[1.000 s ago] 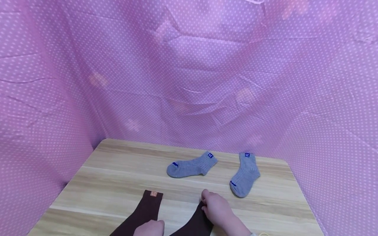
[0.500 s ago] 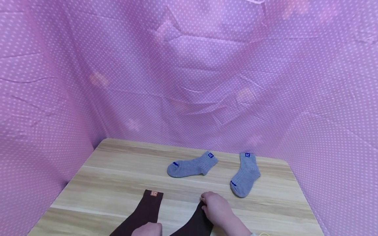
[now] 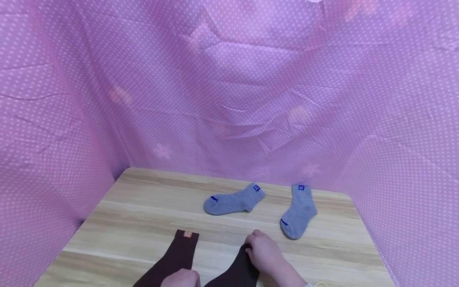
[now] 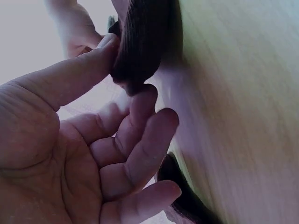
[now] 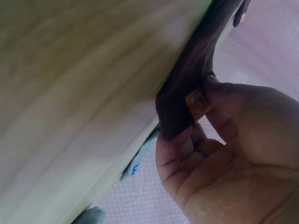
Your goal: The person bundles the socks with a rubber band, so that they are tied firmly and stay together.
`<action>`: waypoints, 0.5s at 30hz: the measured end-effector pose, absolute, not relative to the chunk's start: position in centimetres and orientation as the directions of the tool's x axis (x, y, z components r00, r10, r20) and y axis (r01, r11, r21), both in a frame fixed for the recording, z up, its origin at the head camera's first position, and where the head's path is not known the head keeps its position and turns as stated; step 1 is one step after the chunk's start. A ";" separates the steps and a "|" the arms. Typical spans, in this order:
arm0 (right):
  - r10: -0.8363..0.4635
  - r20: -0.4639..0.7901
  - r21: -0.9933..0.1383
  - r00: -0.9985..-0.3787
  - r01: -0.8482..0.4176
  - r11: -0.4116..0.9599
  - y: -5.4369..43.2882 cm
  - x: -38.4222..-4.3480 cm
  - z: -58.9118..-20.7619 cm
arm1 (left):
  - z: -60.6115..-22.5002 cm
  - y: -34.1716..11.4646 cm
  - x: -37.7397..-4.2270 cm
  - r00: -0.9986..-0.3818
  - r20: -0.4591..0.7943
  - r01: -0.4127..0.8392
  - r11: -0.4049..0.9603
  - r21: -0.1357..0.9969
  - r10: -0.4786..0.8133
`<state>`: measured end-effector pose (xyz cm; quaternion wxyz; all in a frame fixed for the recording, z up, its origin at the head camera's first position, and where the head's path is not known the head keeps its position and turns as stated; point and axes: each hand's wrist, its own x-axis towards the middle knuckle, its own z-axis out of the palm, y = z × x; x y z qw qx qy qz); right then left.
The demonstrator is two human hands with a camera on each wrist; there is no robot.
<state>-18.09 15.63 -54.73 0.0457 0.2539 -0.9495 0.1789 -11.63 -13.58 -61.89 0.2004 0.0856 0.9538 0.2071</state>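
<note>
Two dark brown socks lie at the near edge of the head view. My right hand (image 3: 265, 255) pinches the cuff of the right-hand brown sock (image 3: 234, 273), beside its orange label (image 5: 198, 103) in the right wrist view. Low in the head view is my left hand (image 3: 182, 278), partly cut off by the frame. In the left wrist view its thumb and fingertips pinch the other end of that same brown sock (image 4: 142, 42). The second brown sock (image 3: 177, 253), with an orange LC label at its cuff, lies flat on the table to the left.
Two grey socks with blue LC labels lie farther back: one grey sock (image 3: 233, 202) sideways, the other grey sock (image 3: 298, 211) to its right. The wooden table (image 3: 143, 191) meets a purple dotted cloth (image 3: 229, 99) behind and on both sides.
Both hands keep their places on the brown sock, with only slight finger shifts. The other socks lie as before.
</note>
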 end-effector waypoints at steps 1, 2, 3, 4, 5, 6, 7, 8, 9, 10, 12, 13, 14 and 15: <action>-0.468 0.186 -0.315 -0.864 -0.503 0.805 15.6 -18.1 -54.7 | -62.0 -13.6 -11.6 -0.905 -0.343 0.085 0.897 0.433 0.252; -0.471 0.195 -0.313 -0.861 -0.509 0.802 15.6 -18.1 -54.7 | -62.1 -13.7 -11.7 -0.902 -0.345 0.088 0.894 0.440 0.259; -0.473 0.201 -0.313 -0.858 -0.514 0.798 15.6 -18.1 -54.6 | -62.1 -13.8 -11.7 -0.900 -0.342 0.096 0.890 0.446 0.269; -0.476 0.204 -0.315 -0.856 -0.517 0.796 15.6 -18.1 -54.6 | -62.1 -13.9 -11.7 -0.899 -0.341 0.100 0.887 0.451 0.275; -0.477 0.206 -0.317 -0.854 -0.520 0.793 15.6 -18.0 -54.6 | -62.1 -13.9 -11.7 -0.897 -0.344 0.103 0.886 0.451 0.279; -0.479 0.206 -0.319 -0.853 -0.521 0.791 15.6 -18.0 -54.5 | -62.1 -13.8 -11.6 -0.894 -0.350 0.100 0.885 0.454 0.280; -0.481 0.206 -0.322 -0.852 -0.523 0.789 15.6 -18.0 -54.5 | -62.1 -13.8 -11.6 -0.894 -0.351 0.097 0.885 0.454 0.279; -0.482 0.205 -0.325 -0.852 -0.524 0.788 15.6 -18.0 -54.5 | -62.1 -13.7 -11.6 -0.896 -0.348 0.097 0.886 0.453 0.276; -0.483 0.204 -0.328 -0.851 -0.525 0.786 15.6 -18.0 -54.5 | -62.0 -13.6 -11.6 -0.899 -0.343 0.095 0.887 0.452 0.271; -0.484 0.205 -0.330 -0.851 -0.526 0.784 15.6 -18.0 -54.5 | -62.0 -13.6 -11.6 -0.905 -0.331 0.100 0.888 0.449 0.269; -0.487 0.212 -0.330 -0.847 -0.531 0.781 15.7 -18.0 -54.5 | -61.9 -13.5 -11.6 -0.913 -0.312 0.101 0.888 0.449 0.262; -0.487 0.215 -0.329 -0.846 -0.533 0.780 15.7 -17.9 -54.5 | -61.9 -13.6 -11.6 -0.918 -0.297 0.110 0.888 0.447 0.263; -0.488 0.218 -0.327 -0.845 -0.534 0.779 15.7 -17.9 -54.5 | -61.9 -13.6 -11.6 -0.922 -0.286 0.114 0.888 0.446 0.262; -0.488 0.221 -0.326 -0.844 -0.536 0.779 15.7 -17.9 -54.4 | -61.9 -13.7 -11.6 -0.923 -0.282 0.115 0.887 0.448 0.262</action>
